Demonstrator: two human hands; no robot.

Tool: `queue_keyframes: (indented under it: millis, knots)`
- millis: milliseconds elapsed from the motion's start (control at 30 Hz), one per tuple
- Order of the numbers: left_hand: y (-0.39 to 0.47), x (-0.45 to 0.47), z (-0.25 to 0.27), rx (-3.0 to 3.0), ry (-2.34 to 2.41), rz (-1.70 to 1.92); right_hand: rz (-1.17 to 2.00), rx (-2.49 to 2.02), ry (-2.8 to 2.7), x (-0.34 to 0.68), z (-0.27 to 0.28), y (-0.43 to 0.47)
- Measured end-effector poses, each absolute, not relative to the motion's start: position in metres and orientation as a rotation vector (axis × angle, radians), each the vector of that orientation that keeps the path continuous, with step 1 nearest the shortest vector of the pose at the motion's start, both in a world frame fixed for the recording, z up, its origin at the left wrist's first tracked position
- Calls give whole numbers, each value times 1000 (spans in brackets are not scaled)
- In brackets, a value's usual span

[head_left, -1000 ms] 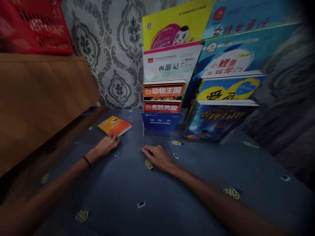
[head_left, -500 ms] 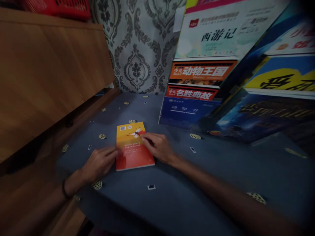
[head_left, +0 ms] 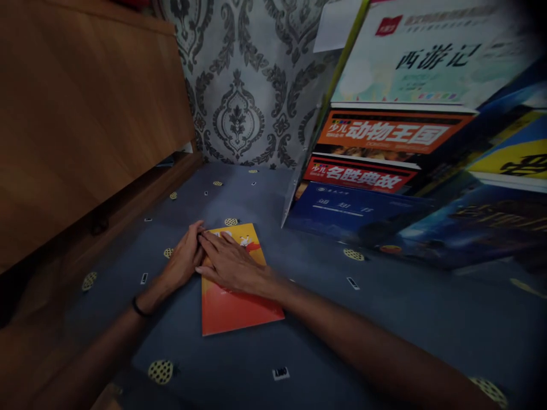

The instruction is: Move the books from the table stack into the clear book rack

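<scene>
A thin yellow-to-red paperback book point(head_left: 241, 310) lies flat on the blue patterned cloth, with a small white cartoon figure near its top. My right hand point(head_left: 233, 263) rests palm down across the upper part of the cover, its fingers stretched toward the left edge. Along that edge, my left hand point(head_left: 184, 256) stands on its side with fingers extended, meeting the right fingertips at the book's upper left. A dark band point(head_left: 139, 307) circles my left wrist. The right hand hides much of the cover's print, and the left thumb is hard to make out.
Several books stand in a rack at the right, among them a white one point(head_left: 410, 68), an orange one point(head_left: 384, 132) and a blue one point(head_left: 342, 210). On the left is a wooden cabinet point(head_left: 89, 114). Patterned wallpaper point(head_left: 237, 114) covers the wall behind the cloth-covered surface point(head_left: 316, 341).
My right hand has moved left across the cover and flattened onto it. The left hand has slid up along the book's left edge. The camera view has shifted closer.
</scene>
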State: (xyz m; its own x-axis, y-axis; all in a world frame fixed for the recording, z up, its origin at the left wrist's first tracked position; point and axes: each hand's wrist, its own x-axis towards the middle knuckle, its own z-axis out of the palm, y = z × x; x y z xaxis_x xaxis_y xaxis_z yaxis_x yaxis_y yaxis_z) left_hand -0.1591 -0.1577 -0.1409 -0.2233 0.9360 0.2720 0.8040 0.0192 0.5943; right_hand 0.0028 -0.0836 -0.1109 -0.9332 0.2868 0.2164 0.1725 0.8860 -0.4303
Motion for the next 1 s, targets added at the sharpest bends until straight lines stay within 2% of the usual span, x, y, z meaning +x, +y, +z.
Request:
queue_keyframes:
  millis: [367,633,833,1000]
  knots:
    - [-154,-158,-137,1920,2146,909,559,-849,-2735,50,-114,-65]
    - [-147,-150,-130,2350,2135,586,813,-552,-2454,76,-142,-26]
    - [-130,-112,-112,2520,1795,391,1071,-500,-2254,78,-145,-14]
    - [-120,-94,-108,2568,1602,363,1105,-496,-2204,77,-144,-16]
